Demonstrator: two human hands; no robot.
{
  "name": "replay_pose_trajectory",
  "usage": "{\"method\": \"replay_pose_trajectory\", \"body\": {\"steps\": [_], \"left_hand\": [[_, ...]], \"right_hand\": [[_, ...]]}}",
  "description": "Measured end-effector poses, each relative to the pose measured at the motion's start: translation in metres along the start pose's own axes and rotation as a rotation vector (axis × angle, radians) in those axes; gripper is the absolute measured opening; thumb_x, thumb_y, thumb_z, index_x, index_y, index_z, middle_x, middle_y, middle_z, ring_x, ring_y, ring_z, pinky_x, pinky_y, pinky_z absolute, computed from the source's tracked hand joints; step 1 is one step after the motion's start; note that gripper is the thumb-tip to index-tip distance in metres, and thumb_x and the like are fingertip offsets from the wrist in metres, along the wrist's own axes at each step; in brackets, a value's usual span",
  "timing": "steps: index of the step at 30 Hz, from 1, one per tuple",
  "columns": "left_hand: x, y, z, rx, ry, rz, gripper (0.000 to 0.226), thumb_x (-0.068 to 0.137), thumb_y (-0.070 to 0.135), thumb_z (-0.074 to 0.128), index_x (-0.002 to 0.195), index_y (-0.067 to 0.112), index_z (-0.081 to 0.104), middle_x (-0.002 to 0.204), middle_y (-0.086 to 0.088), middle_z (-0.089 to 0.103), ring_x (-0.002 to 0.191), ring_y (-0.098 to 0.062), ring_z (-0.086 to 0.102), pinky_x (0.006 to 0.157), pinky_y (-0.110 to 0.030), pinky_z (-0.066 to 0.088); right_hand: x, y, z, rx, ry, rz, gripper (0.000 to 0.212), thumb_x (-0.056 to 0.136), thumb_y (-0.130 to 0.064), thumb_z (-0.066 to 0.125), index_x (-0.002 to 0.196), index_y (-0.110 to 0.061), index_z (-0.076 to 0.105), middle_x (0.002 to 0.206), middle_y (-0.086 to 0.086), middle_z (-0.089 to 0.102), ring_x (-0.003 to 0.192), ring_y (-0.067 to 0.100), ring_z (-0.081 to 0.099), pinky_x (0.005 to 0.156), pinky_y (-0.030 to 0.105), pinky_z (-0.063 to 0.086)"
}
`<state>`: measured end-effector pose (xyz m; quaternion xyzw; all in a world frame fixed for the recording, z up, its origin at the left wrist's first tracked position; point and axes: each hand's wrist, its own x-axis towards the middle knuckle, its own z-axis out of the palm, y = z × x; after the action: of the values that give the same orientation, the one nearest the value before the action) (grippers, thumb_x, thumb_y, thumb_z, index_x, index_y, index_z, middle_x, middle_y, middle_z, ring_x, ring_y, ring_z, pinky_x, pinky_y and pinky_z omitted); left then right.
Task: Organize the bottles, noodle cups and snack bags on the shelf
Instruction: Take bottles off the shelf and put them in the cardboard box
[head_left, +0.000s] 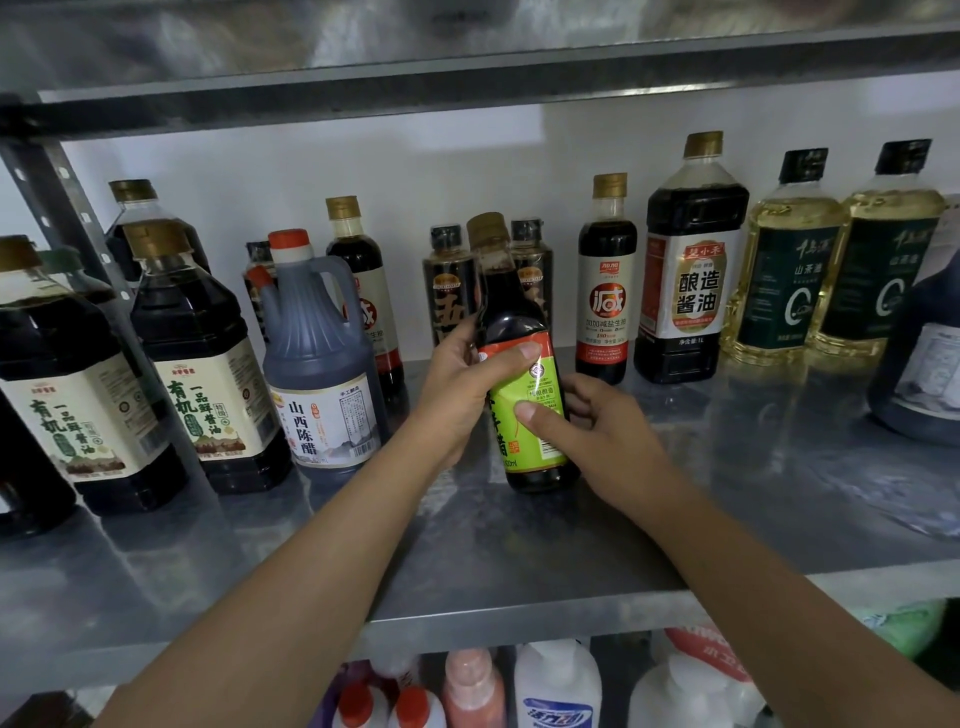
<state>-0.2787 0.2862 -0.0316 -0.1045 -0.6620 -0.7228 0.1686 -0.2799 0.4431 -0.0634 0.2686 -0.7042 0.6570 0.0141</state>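
A dark vinegar bottle with a green and orange label (524, 358) stands slightly tilted in the middle of the steel shelf (779, 478). My left hand (462, 395) grips it from the left, thumb across the label's top. From the right, my right hand (597, 431) holds its lower half, thumb pressed on the green label. Two slim dark bottles with black caps (447, 291) stand right behind it, partly hidden.
Large soy sauce jugs (208, 364) and a grey vinegar jug (322, 364) fill the left. Soy bottles (605, 296) (685, 275), two oil bottles (784, 275) and a dark jug (924, 364) line the right. Cleaning bottles (556, 686) sit on the shelf below.
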Motion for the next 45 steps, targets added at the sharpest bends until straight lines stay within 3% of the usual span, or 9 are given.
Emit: {"method": "replay_pose_trajectory", "body": {"steps": [10,13,18,22,25,28,31,38,45], "left_hand": [[-0.004,0.001,0.005,-0.032,0.030,-0.043,0.066,0.072,0.035,0.075,0.134,0.021,0.057,0.118,-0.003,0.072,0.109,-0.019,0.070,0.094,-0.033,0.055],[-0.004,0.002,0.005,0.005,0.052,-0.021,0.076,0.067,0.042,0.081,0.136,0.021,0.057,0.121,-0.002,0.071,0.109,-0.017,0.070,0.094,-0.033,0.055],[-0.003,0.004,0.004,-0.088,0.091,0.065,0.065,0.077,0.020,0.073,0.138,0.009,0.055,0.117,-0.009,0.072,0.102,-0.021,0.072,0.085,-0.032,0.058],[-0.002,0.006,0.005,-0.234,0.102,0.074,0.058,0.083,0.019,0.065,0.136,-0.001,0.053,0.101,-0.005,0.073,0.092,-0.018,0.070,0.082,-0.031,0.058],[-0.002,0.009,0.005,-0.287,0.067,0.071,0.056,0.088,0.018,0.061,0.139,-0.001,0.050,0.105,-0.007,0.071,0.096,-0.019,0.069,0.086,-0.032,0.058],[-0.003,0.009,0.004,-0.298,0.041,0.036,0.054,0.092,0.021,0.058,0.141,0.001,0.048,0.114,-0.011,0.069,0.106,-0.024,0.067,0.094,-0.039,0.057],[-0.001,0.003,0.002,-0.251,0.031,-0.008,0.048,0.103,0.027,0.049,0.145,0.005,0.045,0.136,-0.021,0.059,0.127,-0.035,0.057,0.111,-0.056,0.042],[0.001,-0.003,0.000,-0.167,0.012,-0.068,0.045,0.106,0.029,0.040,0.149,0.013,0.041,0.143,-0.014,0.056,0.130,-0.029,0.057,0.099,-0.057,0.051],[-0.001,-0.002,0.000,-0.246,-0.002,-0.053,0.043,0.108,0.020,0.036,0.149,0.006,0.038,0.145,-0.019,0.053,0.130,-0.031,0.056,0.100,-0.054,0.052]], "right_hand": [[-0.002,0.003,0.003,-0.227,0.056,-0.035,0.087,0.064,-0.071,0.077,0.134,-0.024,0.055,0.113,-0.014,0.068,0.101,0.000,0.065,0.093,0.028,0.054],[-0.002,0.002,0.003,-0.220,0.051,-0.040,0.081,0.066,-0.064,0.073,0.134,-0.025,0.054,0.113,-0.014,0.067,0.102,0.001,0.065,0.094,0.030,0.054],[-0.003,-0.002,0.002,-0.154,0.074,-0.074,0.053,0.071,-0.056,0.072,0.119,-0.040,0.056,0.106,-0.018,0.070,0.097,-0.003,0.067,0.087,0.021,0.055],[-0.005,-0.004,0.003,-0.043,-0.031,-0.050,0.054,0.078,-0.057,0.070,0.126,-0.045,0.050,0.123,-0.017,0.067,0.114,-0.001,0.063,0.100,0.030,0.052],[-0.008,-0.008,0.004,-0.062,-0.068,-0.062,0.048,0.083,-0.045,0.069,0.124,-0.054,0.044,0.124,-0.025,0.062,0.116,-0.007,0.059,0.100,0.022,0.049],[-0.009,-0.010,0.004,-0.141,-0.015,-0.077,0.055,0.087,-0.038,0.073,0.125,-0.059,0.039,0.116,-0.037,0.059,0.113,-0.013,0.057,0.095,0.014,0.047],[-0.008,-0.008,0.002,-0.229,0.090,-0.077,0.079,0.081,-0.043,0.077,0.144,-0.046,0.029,0.110,-0.031,0.056,0.104,-0.010,0.059,0.086,0.013,0.048],[-0.007,-0.005,-0.003,-0.319,0.260,-0.069,0.093,0.076,-0.041,0.083,0.148,-0.039,0.023,0.103,-0.025,0.051,0.092,-0.008,0.055,0.076,0.011,0.043],[-0.007,-0.005,-0.001,-0.384,0.297,-0.151,0.089,0.075,-0.041,0.084,0.145,-0.034,0.029,0.126,-0.009,0.055,0.112,0.009,0.058,0.090,0.024,0.049]]}}
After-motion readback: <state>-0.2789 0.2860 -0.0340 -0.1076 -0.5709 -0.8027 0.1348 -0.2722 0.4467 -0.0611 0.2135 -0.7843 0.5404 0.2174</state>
